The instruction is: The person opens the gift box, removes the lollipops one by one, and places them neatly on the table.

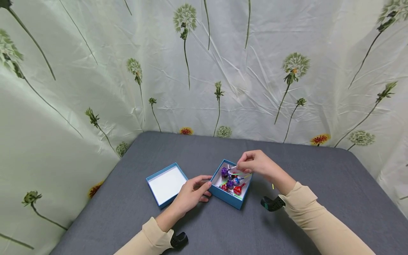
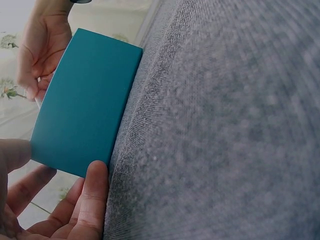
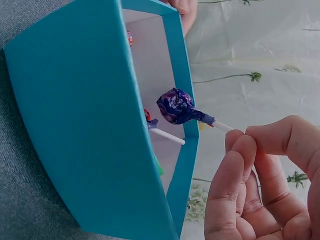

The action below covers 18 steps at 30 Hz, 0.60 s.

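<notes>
A blue box (image 1: 226, 198) with a white inside holds several wrapped lollipops, among them a red lollipop (image 1: 237, 190) and a blue lollipop (image 1: 236, 181). My left hand (image 1: 190, 193) grips the box at its left corner, thumb near the rim and fingers spread low against the sides. Over the far right part of the box is my right hand (image 1: 256, 163). Its thumb and fingertips pinch the white stick of a purple-wrapped lollipop (image 3: 176, 106). In the right wrist view, this lollipop's head overlaps the box opening, tilted toward the far rim.
To the left of the box lies its blue lid (image 1: 165, 184), white inside facing up. Both stand on a dark grey cloth-covered table (image 1: 255, 230). Behind hangs a pale curtain (image 1: 204, 71) printed with dandelions. A black band (image 1: 273, 203) sits on the right wrist.
</notes>
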{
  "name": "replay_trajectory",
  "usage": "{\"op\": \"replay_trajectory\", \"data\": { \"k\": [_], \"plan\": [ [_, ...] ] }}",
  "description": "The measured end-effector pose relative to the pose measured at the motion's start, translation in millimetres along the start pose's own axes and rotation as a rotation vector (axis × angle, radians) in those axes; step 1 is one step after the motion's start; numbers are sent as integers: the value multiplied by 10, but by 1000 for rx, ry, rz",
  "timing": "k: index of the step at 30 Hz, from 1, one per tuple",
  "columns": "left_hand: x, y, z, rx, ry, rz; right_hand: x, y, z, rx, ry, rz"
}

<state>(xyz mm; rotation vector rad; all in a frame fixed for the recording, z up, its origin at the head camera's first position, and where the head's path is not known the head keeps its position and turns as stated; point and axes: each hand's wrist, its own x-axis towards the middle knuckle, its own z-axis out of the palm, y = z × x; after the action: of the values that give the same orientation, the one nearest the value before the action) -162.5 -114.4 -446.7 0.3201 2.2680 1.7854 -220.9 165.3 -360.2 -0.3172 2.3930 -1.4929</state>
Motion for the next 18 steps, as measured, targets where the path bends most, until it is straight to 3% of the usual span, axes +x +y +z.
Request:
{"op": "replay_trajectory", "data": {
  "k": [18],
  "plan": [
    [-1, 15, -13, -10, -5, -3, -156, 115, -223, 101, 74, 25]
  ]
}}
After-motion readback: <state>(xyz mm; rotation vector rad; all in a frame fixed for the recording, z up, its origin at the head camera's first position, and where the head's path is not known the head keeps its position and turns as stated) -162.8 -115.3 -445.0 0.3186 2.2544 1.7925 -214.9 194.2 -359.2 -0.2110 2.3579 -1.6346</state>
